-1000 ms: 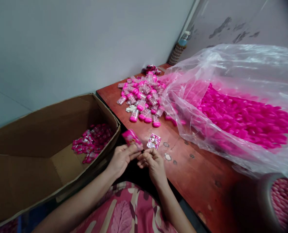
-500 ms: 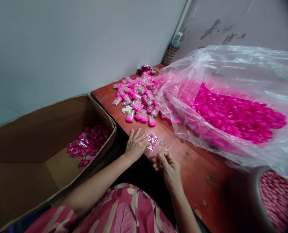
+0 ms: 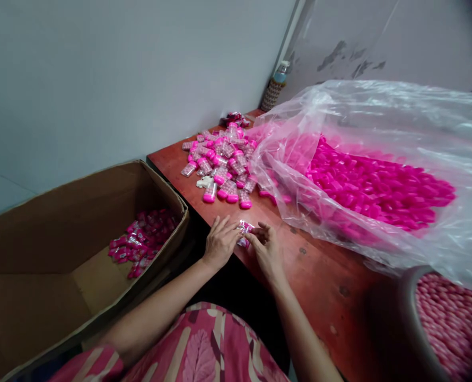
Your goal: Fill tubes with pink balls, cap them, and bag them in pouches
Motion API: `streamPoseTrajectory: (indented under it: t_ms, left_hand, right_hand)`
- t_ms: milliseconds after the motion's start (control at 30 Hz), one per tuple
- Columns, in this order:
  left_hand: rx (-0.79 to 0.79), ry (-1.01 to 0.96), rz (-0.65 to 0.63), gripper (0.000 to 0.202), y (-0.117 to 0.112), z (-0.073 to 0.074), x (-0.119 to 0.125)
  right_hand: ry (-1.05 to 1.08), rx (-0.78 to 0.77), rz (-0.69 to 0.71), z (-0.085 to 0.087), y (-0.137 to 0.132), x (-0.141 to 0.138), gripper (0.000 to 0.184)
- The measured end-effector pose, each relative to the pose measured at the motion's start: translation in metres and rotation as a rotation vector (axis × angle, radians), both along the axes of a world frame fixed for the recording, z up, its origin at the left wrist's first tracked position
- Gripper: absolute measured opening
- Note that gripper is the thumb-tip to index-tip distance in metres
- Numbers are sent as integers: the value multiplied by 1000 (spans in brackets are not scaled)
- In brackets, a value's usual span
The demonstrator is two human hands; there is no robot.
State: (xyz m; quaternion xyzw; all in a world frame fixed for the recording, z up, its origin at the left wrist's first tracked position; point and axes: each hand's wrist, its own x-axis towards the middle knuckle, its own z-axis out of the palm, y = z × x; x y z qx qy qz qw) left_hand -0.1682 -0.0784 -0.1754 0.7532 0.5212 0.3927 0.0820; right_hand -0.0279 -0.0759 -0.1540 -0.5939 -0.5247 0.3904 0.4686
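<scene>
A small shiny pink-and-white printed wrapper [image 3: 244, 227] is at the front edge of the red-brown table [image 3: 319, 276]. My left hand [image 3: 220, 243] holds its left side at the fingertips, the other fingers stretched forward over the tabletop. From the right, my right hand [image 3: 267, 248] pinches the same wrapper between thumb and fingers, covering part of it. Just beyond both hands lies a heap of small clear bottles [image 3: 230, 159] with bright pink caps and pale pink beads inside.
A cardboard box [image 3: 80, 175] at the left holds a pile of shiny pink packets [image 3: 140, 239]. A clear plastic bag [image 3: 359, 101] of bright pink caps [image 3: 379, 185] covers the table's right. A tub of pink beads [image 3: 454, 323] stands near right. A bottle [image 3: 274, 87] is in the back corner.
My right hand has moved forward and left from the table edge to the wrapper and taken hold of it. My left hand stays at the wrapper. The view has shifted slightly.
</scene>
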Motion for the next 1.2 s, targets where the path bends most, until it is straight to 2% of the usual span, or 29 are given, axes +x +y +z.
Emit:
streamPoseTrajectory:
  t_ms: [100, 200, 433, 600, 767, 967, 1100, 1200]
  left_hand:
    - [-30, 49, -14, 26, 0, 1, 1]
    - [-59, 17, 18, 20, 3, 1, 6]
    - [-15, -78, 30, 22, 6, -4, 10]
    - [-28, -40, -40, 21, 5, -1, 6]
    - [-55, -86, 19, 16, 7, -2, 9]
    - [-27, -132, 39, 18, 9, -7, 11]
    - [-18, -178, 46, 16, 8, -2, 9]
    - [-21, -287, 28, 18, 4, 7, 8]
  right_hand:
    - [-59, -18, 1, 1, 0, 8, 34]
    - [-48, -49, 25, 3, -6, 14, 28]
    - [0, -48, -58, 4, -7, 5, 35]
    - [29, -67, -4, 2, -5, 7, 34]
    - [51, -78, 37, 2, -13, 10, 29]
    - [127, -94, -29, 5, -9, 3, 34]
    - [161, -119, -39, 11, -4, 0, 33]
    - [257, -156, 12, 17, -3, -6, 31]
